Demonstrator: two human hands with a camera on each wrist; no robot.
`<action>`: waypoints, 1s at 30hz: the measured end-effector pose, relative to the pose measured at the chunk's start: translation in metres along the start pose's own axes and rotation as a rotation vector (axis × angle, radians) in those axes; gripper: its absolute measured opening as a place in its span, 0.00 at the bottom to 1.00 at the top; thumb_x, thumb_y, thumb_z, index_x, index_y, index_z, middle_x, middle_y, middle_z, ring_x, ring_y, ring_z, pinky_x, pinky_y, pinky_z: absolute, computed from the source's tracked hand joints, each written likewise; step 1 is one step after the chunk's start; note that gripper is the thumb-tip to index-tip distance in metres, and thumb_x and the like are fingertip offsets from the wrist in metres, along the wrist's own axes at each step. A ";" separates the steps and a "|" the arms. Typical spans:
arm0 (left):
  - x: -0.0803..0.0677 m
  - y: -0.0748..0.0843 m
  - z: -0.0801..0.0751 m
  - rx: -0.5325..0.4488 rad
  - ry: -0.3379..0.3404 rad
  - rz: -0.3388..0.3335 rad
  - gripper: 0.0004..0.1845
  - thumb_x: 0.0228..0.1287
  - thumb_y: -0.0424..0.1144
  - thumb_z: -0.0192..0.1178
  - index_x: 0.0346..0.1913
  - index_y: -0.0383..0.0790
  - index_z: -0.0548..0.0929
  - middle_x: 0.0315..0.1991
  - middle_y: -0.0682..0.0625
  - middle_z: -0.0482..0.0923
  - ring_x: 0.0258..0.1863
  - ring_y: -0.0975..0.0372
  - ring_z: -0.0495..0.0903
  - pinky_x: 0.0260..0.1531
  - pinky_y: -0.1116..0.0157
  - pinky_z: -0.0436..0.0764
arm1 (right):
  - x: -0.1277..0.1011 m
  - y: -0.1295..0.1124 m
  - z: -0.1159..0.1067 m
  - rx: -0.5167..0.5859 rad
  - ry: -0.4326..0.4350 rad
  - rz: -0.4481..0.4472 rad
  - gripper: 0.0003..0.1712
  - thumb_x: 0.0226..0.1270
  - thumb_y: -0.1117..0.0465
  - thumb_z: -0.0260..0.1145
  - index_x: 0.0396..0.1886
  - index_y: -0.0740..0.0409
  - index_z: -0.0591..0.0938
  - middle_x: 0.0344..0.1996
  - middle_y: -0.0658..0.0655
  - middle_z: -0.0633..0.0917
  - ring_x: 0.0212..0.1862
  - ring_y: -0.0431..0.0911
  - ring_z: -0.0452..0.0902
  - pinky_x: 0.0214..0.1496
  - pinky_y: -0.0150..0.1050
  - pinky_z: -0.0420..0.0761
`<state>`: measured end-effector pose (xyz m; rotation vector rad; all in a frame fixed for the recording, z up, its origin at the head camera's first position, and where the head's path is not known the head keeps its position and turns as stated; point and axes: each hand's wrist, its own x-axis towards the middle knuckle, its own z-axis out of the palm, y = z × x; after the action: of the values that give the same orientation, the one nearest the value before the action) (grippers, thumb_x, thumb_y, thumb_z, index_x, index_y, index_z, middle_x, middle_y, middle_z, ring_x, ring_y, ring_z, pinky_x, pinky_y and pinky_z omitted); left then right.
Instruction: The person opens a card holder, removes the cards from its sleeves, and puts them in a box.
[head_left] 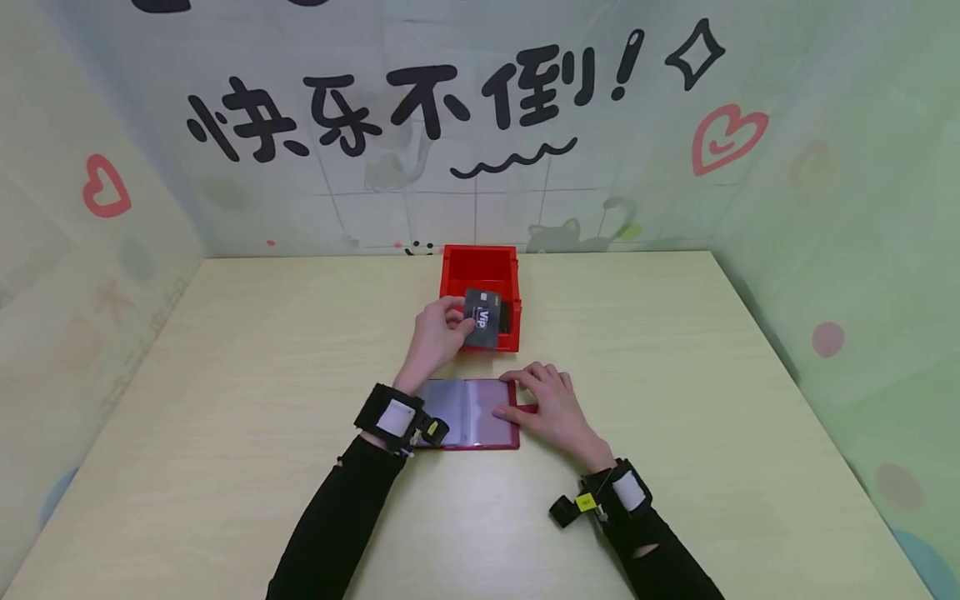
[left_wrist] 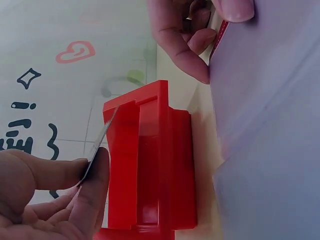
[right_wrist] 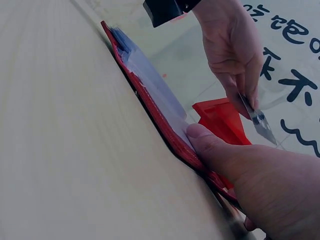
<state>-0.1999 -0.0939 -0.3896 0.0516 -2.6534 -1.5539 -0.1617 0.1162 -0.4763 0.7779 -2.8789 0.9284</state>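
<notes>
My left hand (head_left: 441,329) pinches a dark card marked "VIP" (head_left: 482,318) between thumb and fingers, above the near part of a red plastic box (head_left: 480,265). In the left wrist view the card (left_wrist: 98,148) appears nearly edge-on. Nearer to me, a red-covered card holder (head_left: 450,417) with clear plastic pages lies spread open on the table. My right hand (head_left: 555,412) grips its right edge. The right thumb (right_wrist: 201,137) presses on the page, while the fingers are at the cover's edge, partly hidden.
Something dark lies inside the red box, partly behind the card. The pale wooden table (head_left: 262,375) meets a printed backdrop (head_left: 337,192) with writing and hearts behind the box. Further printed walls stand on the left and right. Each wrist wears a strapped camera.
</notes>
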 end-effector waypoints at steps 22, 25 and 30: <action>0.030 0.006 0.041 0.298 0.003 -0.007 0.13 0.71 0.30 0.58 0.55 0.31 0.82 0.54 0.37 0.83 0.52 0.48 0.82 0.56 0.55 0.83 | 0.000 0.001 0.000 -0.010 0.004 -0.007 0.27 0.58 0.41 0.75 0.55 0.44 0.83 0.42 0.50 0.78 0.48 0.46 0.69 0.53 0.44 0.64; 0.032 0.006 0.043 0.345 -0.027 -0.030 0.12 0.69 0.30 0.59 0.52 0.30 0.83 0.51 0.36 0.84 0.49 0.47 0.84 0.55 0.54 0.84 | 0.000 0.001 0.000 -0.009 0.004 -0.004 0.27 0.58 0.42 0.75 0.56 0.44 0.83 0.42 0.50 0.78 0.49 0.46 0.69 0.53 0.45 0.64; 0.031 0.007 0.047 0.425 -0.069 -0.045 0.07 0.68 0.30 0.58 0.44 0.31 0.83 0.42 0.37 0.85 0.39 0.49 0.83 0.47 0.57 0.86 | 0.000 0.001 0.000 -0.011 0.007 -0.002 0.27 0.58 0.42 0.75 0.56 0.43 0.82 0.42 0.50 0.78 0.49 0.46 0.69 0.54 0.45 0.65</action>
<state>-0.2346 -0.0519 -0.4051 0.0807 -3.0059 -0.9901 -0.1620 0.1174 -0.4766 0.7752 -2.8737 0.9129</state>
